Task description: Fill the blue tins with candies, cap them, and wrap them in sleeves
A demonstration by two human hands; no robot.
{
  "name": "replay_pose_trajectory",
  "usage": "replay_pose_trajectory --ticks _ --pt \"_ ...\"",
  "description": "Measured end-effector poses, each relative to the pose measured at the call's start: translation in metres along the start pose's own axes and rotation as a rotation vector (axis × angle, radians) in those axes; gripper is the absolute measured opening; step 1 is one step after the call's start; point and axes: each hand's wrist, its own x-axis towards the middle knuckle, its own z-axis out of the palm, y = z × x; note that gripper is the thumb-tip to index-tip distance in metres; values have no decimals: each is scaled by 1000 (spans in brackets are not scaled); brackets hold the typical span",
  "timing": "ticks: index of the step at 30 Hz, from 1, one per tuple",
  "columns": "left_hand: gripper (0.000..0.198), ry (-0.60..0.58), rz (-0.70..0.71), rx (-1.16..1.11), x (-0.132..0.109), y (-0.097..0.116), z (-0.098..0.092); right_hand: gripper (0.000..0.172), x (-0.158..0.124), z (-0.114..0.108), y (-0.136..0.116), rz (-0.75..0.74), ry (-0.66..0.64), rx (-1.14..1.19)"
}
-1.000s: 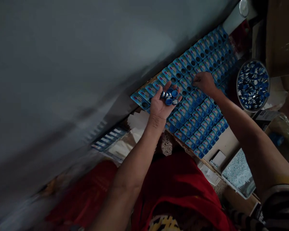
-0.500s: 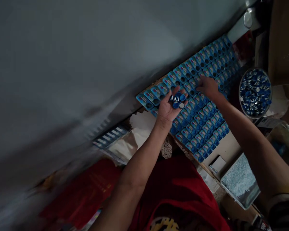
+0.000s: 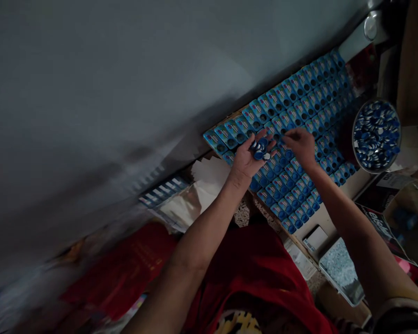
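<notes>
My left hand (image 3: 248,157) is palm up over the left part of the rows of cards, cupping several small round blue-and-white caps (image 3: 260,149). Just right of its fingertips is my right hand (image 3: 301,144), fingers pinched together; whether a cap is between them I cannot make out. Beneath both hands lie rows of blue printed cards (image 3: 264,103), each with a round spot at one end. The spots look dark in the far rows and bright blue in the near rows.
A round tub (image 3: 355,150) full of blue-and-white caps stands at the right. Near the front edge lie a small white box (image 3: 315,239) and a clear tray (image 3: 341,273) of pale bits. A grey wall (image 3: 125,93) borders the cards; white paper (image 3: 209,178) lies at left.
My right hand has drawn back from the cards toward my body and nearer my left hand. A bright blue round now shows on a card where it was. The view has shifted slightly.
</notes>
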Motion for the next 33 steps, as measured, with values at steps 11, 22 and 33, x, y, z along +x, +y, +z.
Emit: replay_pose_trajectory --ticks 11,22,33 --pt "40 6 35 28 2 20 -4 9 73 3 1 21 -130 -723" --pt "29 22 -29 10 -2 12 2 22 40 1 -17 -208 -88 -503" --pt "24 111 -73 8 17 -16 2 26 -4 20 -20 -126 -261 -129"
